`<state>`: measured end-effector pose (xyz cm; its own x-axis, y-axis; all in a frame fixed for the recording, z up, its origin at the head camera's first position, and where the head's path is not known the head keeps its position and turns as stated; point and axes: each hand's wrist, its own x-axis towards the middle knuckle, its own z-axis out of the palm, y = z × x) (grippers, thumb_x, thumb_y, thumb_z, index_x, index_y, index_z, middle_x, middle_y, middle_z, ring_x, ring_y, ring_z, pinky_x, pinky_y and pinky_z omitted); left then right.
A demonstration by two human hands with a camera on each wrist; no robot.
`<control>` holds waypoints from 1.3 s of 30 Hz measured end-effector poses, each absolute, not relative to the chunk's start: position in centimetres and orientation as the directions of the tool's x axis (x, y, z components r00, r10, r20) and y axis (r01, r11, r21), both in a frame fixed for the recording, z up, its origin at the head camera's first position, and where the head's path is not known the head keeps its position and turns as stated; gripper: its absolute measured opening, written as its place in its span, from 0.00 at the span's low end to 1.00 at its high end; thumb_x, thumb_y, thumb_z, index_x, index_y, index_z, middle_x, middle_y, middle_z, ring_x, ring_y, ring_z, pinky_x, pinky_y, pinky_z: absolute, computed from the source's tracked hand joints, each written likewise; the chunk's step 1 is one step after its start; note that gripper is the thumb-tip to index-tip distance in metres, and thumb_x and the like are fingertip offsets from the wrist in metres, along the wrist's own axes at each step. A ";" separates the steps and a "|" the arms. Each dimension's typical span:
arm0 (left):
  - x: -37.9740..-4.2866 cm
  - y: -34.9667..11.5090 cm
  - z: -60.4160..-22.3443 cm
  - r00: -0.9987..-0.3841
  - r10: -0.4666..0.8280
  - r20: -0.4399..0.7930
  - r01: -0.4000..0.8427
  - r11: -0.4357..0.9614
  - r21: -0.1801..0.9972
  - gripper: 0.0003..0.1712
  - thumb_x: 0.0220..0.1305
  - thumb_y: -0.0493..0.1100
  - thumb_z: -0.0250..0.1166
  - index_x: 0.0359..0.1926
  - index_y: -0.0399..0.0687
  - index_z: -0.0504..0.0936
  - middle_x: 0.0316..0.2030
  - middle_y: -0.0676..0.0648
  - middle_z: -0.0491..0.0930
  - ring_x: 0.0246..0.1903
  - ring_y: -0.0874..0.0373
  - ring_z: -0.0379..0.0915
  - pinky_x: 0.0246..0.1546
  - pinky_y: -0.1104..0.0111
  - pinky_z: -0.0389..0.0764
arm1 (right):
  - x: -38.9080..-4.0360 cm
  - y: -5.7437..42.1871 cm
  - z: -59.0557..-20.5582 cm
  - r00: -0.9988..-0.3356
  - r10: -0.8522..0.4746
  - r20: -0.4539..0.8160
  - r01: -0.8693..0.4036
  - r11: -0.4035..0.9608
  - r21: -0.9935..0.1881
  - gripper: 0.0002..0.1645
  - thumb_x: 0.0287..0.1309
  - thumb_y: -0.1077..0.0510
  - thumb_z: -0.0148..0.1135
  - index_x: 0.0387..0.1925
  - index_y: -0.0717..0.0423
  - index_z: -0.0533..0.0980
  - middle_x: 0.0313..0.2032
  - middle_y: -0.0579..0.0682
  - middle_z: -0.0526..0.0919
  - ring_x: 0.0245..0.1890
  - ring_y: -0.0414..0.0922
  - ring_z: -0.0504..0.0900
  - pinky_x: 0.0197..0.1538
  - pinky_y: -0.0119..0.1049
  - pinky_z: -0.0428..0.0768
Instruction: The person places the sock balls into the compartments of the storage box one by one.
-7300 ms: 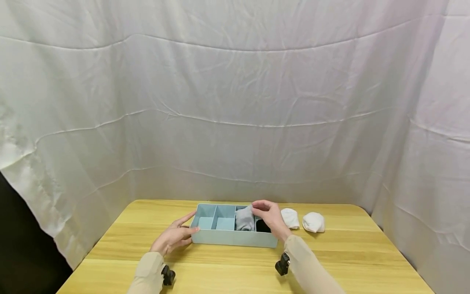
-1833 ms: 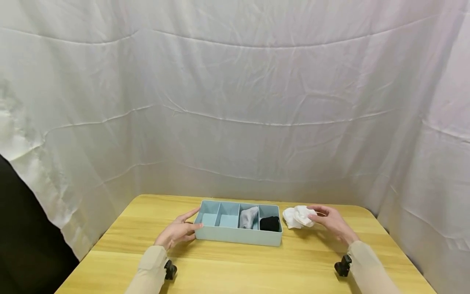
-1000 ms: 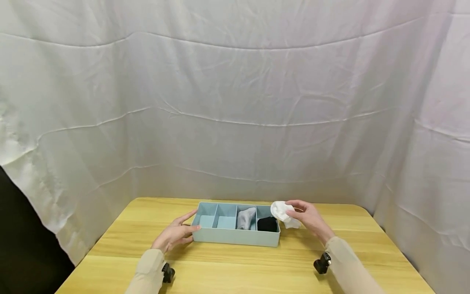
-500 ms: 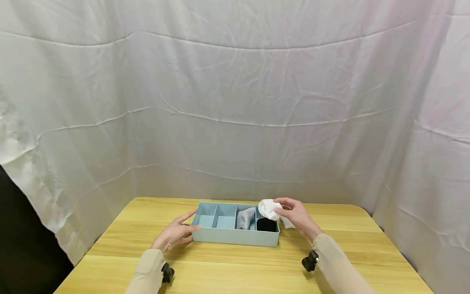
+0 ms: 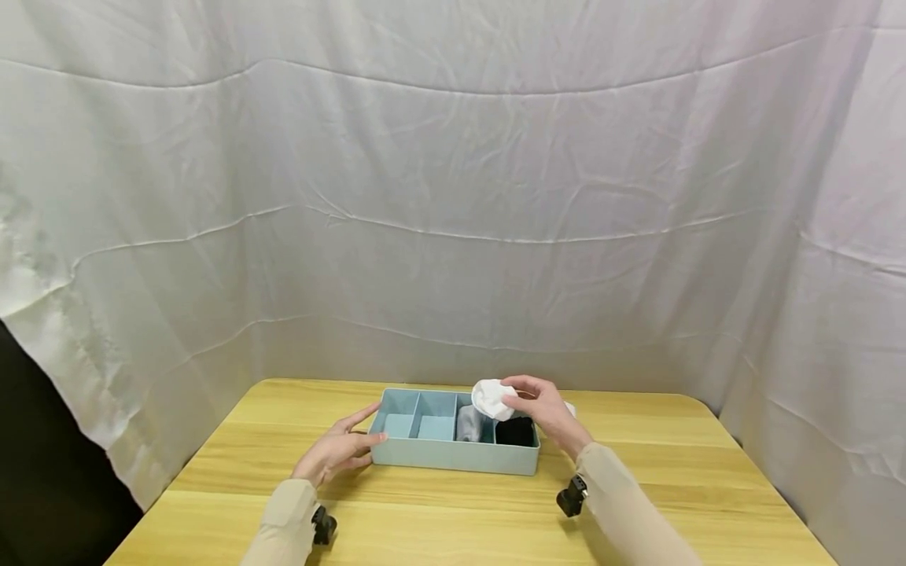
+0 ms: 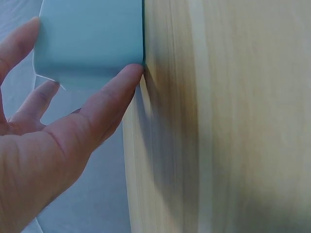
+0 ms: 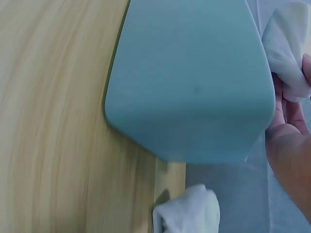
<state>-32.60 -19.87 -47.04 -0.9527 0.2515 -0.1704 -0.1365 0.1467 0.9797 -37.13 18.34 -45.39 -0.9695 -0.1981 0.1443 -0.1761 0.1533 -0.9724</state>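
A pale blue divided box stands on the table. My left hand holds its left end, thumb at the near corner and fingers toward the far side, as the left wrist view also shows. My right hand pinches a white rolled sock above the box, over the compartment with the grey sock, which it partly hides. A black sock lies in the rightmost compartment. The two left compartments hold nothing. Another white sock rests on the table beyond the box's right end, mostly hidden in the head view.
The wooden table carries the box near its far edge. A pale curtain hangs behind it and along both sides. Dark cameras are strapped at both wrists.
The right hand, at the grey sock earliest, moved right to the white socks, took one and carried it left over the box. The grey sock is in its compartment. The left hand stays at the box.
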 end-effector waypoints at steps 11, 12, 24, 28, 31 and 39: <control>-32.6 -19.9 -47.0 -0.948 0.274 -0.166 -0.130 0.144 0.981 0.47 0.63 0.44 0.69 0.77 0.58 0.54 0.74 0.29 0.47 0.67 0.34 0.61 0.62 0.42 0.71 | -37.3 15.7 -45.3 -0.962 -0.232 0.142 -0.177 0.137 -0.975 0.22 0.59 0.55 0.69 0.54 0.55 0.79 0.57 0.53 0.80 0.56 0.49 0.77 0.60 0.43 0.78; -32.6 -19.9 -47.0 -0.946 0.277 -0.166 -0.130 0.143 0.981 0.47 0.63 0.44 0.69 0.77 0.59 0.54 0.74 0.29 0.47 0.67 0.34 0.60 0.62 0.43 0.71 | -37.3 15.5 -45.3 -0.962 -0.231 0.146 -0.179 0.131 -0.975 0.22 0.59 0.55 0.69 0.54 0.55 0.79 0.57 0.53 0.80 0.56 0.49 0.77 0.60 0.43 0.78; -32.8 -19.9 -47.1 -0.945 0.276 -0.179 -0.141 0.151 0.978 0.47 0.64 0.45 0.68 0.77 0.60 0.53 0.73 0.28 0.48 0.68 0.35 0.60 0.62 0.44 0.71 | -37.4 12.9 -45.0 -0.951 -0.265 0.159 -0.194 0.113 -0.974 0.21 0.60 0.57 0.68 0.54 0.58 0.79 0.57 0.56 0.79 0.54 0.49 0.78 0.58 0.43 0.78; -32.7 -19.9 -47.1 -0.949 0.263 -0.176 -0.138 0.154 0.978 0.46 0.63 0.44 0.68 0.77 0.60 0.55 0.73 0.29 0.48 0.67 0.35 0.61 0.61 0.43 0.72 | -37.5 12.2 -45.1 -0.947 -0.283 0.155 -0.191 0.105 -0.976 0.21 0.60 0.58 0.68 0.54 0.60 0.79 0.57 0.57 0.79 0.52 0.48 0.79 0.56 0.43 0.79; -32.6 -19.9 -47.1 -0.952 0.256 -0.167 -0.128 0.162 0.978 0.45 0.63 0.43 0.68 0.77 0.59 0.55 0.73 0.28 0.50 0.66 0.33 0.61 0.60 0.43 0.73 | -37.5 11.7 -45.1 -0.946 -0.287 0.153 -0.191 0.109 -0.976 0.21 0.59 0.59 0.68 0.54 0.59 0.79 0.56 0.57 0.80 0.50 0.47 0.80 0.55 0.44 0.80; -32.7 -19.9 -47.3 -0.951 0.257 -0.173 -0.139 0.147 0.979 0.46 0.63 0.44 0.68 0.77 0.59 0.55 0.72 0.28 0.51 0.66 0.34 0.63 0.61 0.42 0.71 | -37.7 10.6 -45.3 -0.944 -0.293 0.151 -0.193 0.120 -0.974 0.19 0.60 0.59 0.68 0.53 0.59 0.80 0.52 0.57 0.82 0.48 0.47 0.81 0.52 0.43 0.81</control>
<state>-32.66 -19.92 -47.28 -0.9509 0.2566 -0.1730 -0.1385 0.1468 0.9794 -37.66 10.63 -45.33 -0.9441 -0.2931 0.1508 -0.1928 0.1199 -0.9739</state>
